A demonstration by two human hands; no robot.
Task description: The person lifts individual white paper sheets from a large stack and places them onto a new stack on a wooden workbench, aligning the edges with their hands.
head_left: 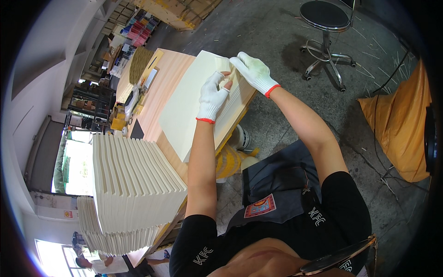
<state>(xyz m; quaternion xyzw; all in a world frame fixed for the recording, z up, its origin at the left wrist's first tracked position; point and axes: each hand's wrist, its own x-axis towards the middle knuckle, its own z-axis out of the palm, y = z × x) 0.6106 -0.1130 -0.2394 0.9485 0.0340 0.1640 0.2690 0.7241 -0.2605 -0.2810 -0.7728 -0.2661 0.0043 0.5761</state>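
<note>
A stack of large cream paper sheets [187,106] lies on the wooden table, its far right corner bent up in a curl. My left hand [212,96], in a white knit glove with a red cuff, rests over the stack's right edge. Its thumb and index fingertips are bare and stand apart beside the curled sheets. My right hand [253,73], gloved the same way, is closed over the outer side of that bent corner. Its fingertips are partly hidden behind the paper.
Tall piles of folded cream paper [134,180] stand at the left. Tools and a brown bundle [139,64] lie along the table's far side. Beyond the right edge are a black round stool [325,16], an orange cover [399,129] and floor cables. Another person [108,264] is at lower left.
</note>
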